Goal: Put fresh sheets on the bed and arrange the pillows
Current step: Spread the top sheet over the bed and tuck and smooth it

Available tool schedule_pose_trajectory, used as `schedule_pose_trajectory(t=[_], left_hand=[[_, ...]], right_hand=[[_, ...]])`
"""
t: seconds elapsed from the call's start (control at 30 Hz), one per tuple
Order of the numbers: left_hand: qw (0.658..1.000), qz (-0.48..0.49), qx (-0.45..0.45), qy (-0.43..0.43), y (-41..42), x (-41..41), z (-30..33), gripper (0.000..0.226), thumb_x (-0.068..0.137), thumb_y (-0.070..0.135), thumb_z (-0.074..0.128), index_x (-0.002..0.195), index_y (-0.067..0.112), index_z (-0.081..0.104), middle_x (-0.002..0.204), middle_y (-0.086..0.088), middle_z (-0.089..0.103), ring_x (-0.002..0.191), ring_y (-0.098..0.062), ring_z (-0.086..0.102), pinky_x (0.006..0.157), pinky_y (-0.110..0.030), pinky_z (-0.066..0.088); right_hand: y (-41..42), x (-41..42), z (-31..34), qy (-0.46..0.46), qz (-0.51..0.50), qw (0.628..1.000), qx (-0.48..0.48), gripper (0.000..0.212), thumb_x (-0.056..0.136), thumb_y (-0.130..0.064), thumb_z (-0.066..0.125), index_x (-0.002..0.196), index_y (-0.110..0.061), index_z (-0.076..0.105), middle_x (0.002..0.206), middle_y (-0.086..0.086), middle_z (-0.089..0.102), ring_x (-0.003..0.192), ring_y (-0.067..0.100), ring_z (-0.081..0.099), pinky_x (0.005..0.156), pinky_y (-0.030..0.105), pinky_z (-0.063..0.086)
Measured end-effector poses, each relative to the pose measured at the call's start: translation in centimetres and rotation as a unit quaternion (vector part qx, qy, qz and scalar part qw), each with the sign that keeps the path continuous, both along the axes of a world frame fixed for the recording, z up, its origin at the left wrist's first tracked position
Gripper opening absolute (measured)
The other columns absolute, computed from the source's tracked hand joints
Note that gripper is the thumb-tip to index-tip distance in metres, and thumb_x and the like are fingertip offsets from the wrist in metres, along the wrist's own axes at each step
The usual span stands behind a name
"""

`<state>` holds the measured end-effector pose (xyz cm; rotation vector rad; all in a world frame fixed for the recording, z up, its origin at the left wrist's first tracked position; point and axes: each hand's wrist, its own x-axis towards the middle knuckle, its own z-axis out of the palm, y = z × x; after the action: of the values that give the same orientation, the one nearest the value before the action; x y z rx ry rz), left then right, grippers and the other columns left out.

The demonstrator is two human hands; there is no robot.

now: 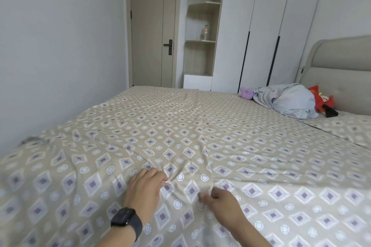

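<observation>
A beige sheet [180,126] with a purple diamond and white circle print covers the bed, creased toward the near edge. My left hand [145,188], with a black watch on its wrist, pinches a fold of the sheet. Close to its right, my right hand [219,200] grips another bunched fold. A pale blue pillow [289,100] lies crumpled near the padded headboard [341,70] at the far right.
A purple plush toy [247,92] and a red one [321,98] flank the pillow. A grey wall runs along the bed's left side. Beyond the bed are a beige door [152,26], corner shelves with a bottle [204,31], and white wardrobe doors [261,26].
</observation>
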<state>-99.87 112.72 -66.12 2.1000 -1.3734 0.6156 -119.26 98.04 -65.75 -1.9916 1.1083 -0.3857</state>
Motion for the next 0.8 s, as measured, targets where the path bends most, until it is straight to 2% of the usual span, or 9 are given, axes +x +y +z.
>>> schedule_pose_trajectory(t=[0.1, 0.2, 0.27, 0.33, 0.4, 0.53, 0.63, 0.73, 0.8], left_hand=[[1.000, -0.005, -0.004, 0.003, 0.0, 0.1, 0.1, 0.037, 0.070, 0.010, 0.089, 0.074, 0.034, 0.061, 0.072, 0.018, 0.053, 0.067, -0.009, 0.049, 0.060, -0.027, 0.046], [0.999, -0.028, -0.013, 0.012, 0.1, 0.3, 0.5, 0.042, 0.065, 0.003, 0.089, 0.072, 0.033, 0.061, 0.071, 0.018, 0.053, 0.069, -0.006, 0.048, 0.062, -0.022, 0.043], [0.998, -0.052, -0.031, 0.031, 0.2, -0.1, 1.3, 0.041, 0.068, -0.002, 0.084, 0.075, 0.030, 0.061, 0.075, 0.019, 0.055, 0.072, -0.005, 0.050, 0.064, -0.021, 0.043], [0.996, -0.058, -0.052, 0.039, 0.2, -0.6, 2.7, 0.039, 0.071, -0.006, 0.077, 0.079, 0.029, 0.062, 0.077, 0.023, 0.054, 0.074, -0.007, 0.051, 0.065, -0.021, 0.042], [0.995, -0.060, -0.065, 0.047, 0.1, -0.6, 3.9, 0.035, 0.075, -0.002, 0.072, 0.081, 0.030, 0.060, 0.075, 0.027, 0.048, 0.075, -0.006, 0.048, 0.065, -0.018, 0.037], [0.994, -0.074, 0.017, 0.073, 0.2, -0.3, 3.1, 0.023, 0.087, 0.010, 0.067, 0.082, 0.030, 0.058, 0.076, 0.024, 0.048, 0.079, -0.004, 0.047, 0.065, -0.017, 0.034], [0.989, -0.077, 0.082, 0.098, 0.7, -0.6, 1.1, 0.019, 0.092, 0.012, 0.061, 0.084, 0.029, 0.058, 0.077, 0.022, 0.048, 0.079, -0.002, 0.048, 0.065, -0.022, 0.037], [0.988, -0.083, 0.072, 0.108, 0.7, 0.0, 2.0, 0.025, 0.091, 0.012, 0.063, 0.079, 0.032, 0.054, 0.075, 0.024, 0.049, 0.075, -0.002, 0.048, 0.068, -0.030, 0.048], [0.989, -0.088, 0.049, 0.112, 0.7, 0.2, 3.1, 0.033, 0.089, 0.010, 0.063, 0.077, 0.037, 0.050, 0.074, 0.026, 0.049, 0.073, -0.002, 0.049, 0.066, -0.030, 0.047]], right_hand=[[-0.6, 0.0, -0.9, -0.129, -0.011, 0.988, 0.081, 0.040, 0.083, -0.047, 0.070, 0.068, -0.014, 0.051, 0.065, 0.004, 0.056, 0.059, 0.015, 0.051, 0.064, 0.031, 0.039], [-0.3, 0.0, -0.3, -0.215, -0.005, 0.968, 0.131, 0.037, 0.093, -0.037, 0.065, 0.067, -0.016, 0.049, 0.065, 0.003, 0.056, 0.062, 0.016, 0.052, 0.067, 0.030, 0.040], [0.3, 0.1, 0.7, -0.277, -0.023, 0.958, 0.065, 0.041, 0.100, -0.021, 0.056, 0.061, -0.018, 0.044, 0.056, -0.006, 0.048, 0.056, 0.010, 0.045, 0.060, 0.024, 0.037], [1.3, 0.7, 1.9, -0.340, -0.067, 0.938, -0.017, 0.042, 0.100, -0.018, 0.050, 0.060, -0.019, 0.039, 0.054, -0.007, 0.040, 0.056, 0.010, 0.038, 0.053, 0.023, 0.033], [1.8, 1.6, 2.5, -0.385, -0.103, 0.916, -0.047, 0.038, 0.098, -0.017, 0.048, 0.061, -0.016, 0.037, 0.056, -0.004, 0.036, 0.055, 0.010, 0.034, 0.052, 0.024, 0.031], [1.9, 1.9, 0.1, -0.361, -0.136, 0.920, -0.060, 0.042, 0.102, -0.021, 0.047, 0.065, -0.002, 0.041, 0.055, 0.006, 0.046, 0.054, 0.014, 0.039, 0.054, 0.026, 0.033], [2.4, 1.3, -3.7, -0.300, -0.158, 0.941, -0.020, 0.042, 0.098, -0.025, 0.050, 0.061, -0.006, 0.050, 0.055, 0.010, 0.060, 0.056, 0.020, 0.050, 0.059, 0.031, 0.041], [2.9, 1.0, -3.5, -0.296, -0.148, 0.943, -0.022, 0.045, 0.093, -0.033, 0.046, 0.063, -0.002, 0.053, 0.057, 0.011, 0.063, 0.058, 0.024, 0.055, 0.062, 0.035, 0.044], [2.9, 0.9, -1.5, -0.327, -0.142, 0.933, -0.046, 0.043, 0.096, -0.026, 0.047, 0.064, 0.002, 0.054, 0.056, 0.010, 0.063, 0.053, 0.017, 0.053, 0.058, 0.027, 0.043]])
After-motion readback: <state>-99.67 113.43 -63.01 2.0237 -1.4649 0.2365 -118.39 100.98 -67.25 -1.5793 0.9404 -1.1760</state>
